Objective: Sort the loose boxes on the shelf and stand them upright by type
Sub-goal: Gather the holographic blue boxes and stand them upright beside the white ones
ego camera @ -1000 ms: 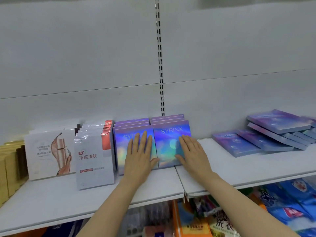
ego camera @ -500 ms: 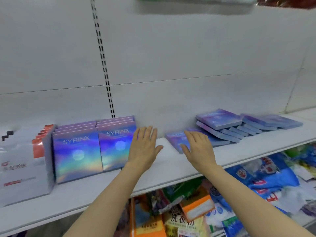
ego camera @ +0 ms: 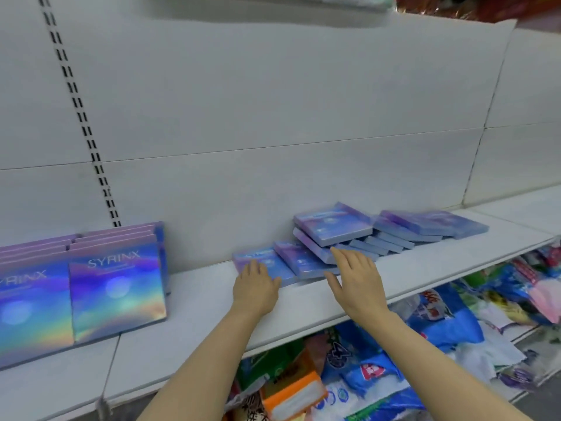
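Two rows of upright SYRINX boxes (ego camera: 117, 287) stand on the shelf (ego camera: 206, 302). Right of them lie roughly ten flat boxes (ego camera: 332, 224), overlapped, so the exact count is unclear. Two hands show.

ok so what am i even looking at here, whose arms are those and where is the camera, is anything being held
There is no machine here. The arms belong to a person wearing a camera on their head, so the single picture looks forward and down at what their own hands are doing.

In front of them is a white shop shelf. On its left, shiny SYRINX boxes stand upright in rows. Further right, more boxes of that purple-blue look lie flat in a loose pile, overlapping one another.

The left hand reaches the nearest flat box, fingers on its front edge; whether it grips it yet cannot be told. The right hand is spread open at the next box and holds nothing.

Below, another shelf holds colourful packets.
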Available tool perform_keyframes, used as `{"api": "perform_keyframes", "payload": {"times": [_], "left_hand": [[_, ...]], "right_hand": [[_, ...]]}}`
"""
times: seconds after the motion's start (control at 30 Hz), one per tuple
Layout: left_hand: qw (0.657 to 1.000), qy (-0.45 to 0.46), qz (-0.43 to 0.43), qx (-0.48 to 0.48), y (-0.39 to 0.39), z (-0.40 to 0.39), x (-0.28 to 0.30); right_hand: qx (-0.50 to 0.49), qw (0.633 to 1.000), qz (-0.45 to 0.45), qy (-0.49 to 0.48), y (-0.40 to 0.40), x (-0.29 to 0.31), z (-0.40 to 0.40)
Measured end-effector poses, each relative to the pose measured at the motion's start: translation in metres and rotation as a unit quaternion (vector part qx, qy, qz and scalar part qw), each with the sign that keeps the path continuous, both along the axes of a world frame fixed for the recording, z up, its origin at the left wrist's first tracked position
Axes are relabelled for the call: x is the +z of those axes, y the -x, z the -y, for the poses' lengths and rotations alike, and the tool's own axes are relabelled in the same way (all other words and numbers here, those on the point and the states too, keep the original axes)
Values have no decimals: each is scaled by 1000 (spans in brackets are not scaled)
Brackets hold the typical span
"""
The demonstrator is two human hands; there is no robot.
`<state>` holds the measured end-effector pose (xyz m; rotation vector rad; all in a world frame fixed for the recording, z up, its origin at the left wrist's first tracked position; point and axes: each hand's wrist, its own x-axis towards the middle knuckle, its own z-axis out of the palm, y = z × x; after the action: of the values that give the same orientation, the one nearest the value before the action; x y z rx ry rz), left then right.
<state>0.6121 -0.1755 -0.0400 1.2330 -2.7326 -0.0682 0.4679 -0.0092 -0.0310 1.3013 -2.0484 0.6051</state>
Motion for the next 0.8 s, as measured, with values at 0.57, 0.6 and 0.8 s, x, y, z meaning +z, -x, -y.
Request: {"api": "perform_keyframes", "payload": {"times": [0.57,0.6,0.8], "left_hand": [[991,-100,53,67,30,41,-14],[991,-104,60,64,25,41,-15],[977,-158,108,89,-11,36,-6]], "right_hand": [[14,993,71,-90,102,36,35],[11,990,66,-125,108,40,38],[10,982,27,-184,129,31,41]]}}
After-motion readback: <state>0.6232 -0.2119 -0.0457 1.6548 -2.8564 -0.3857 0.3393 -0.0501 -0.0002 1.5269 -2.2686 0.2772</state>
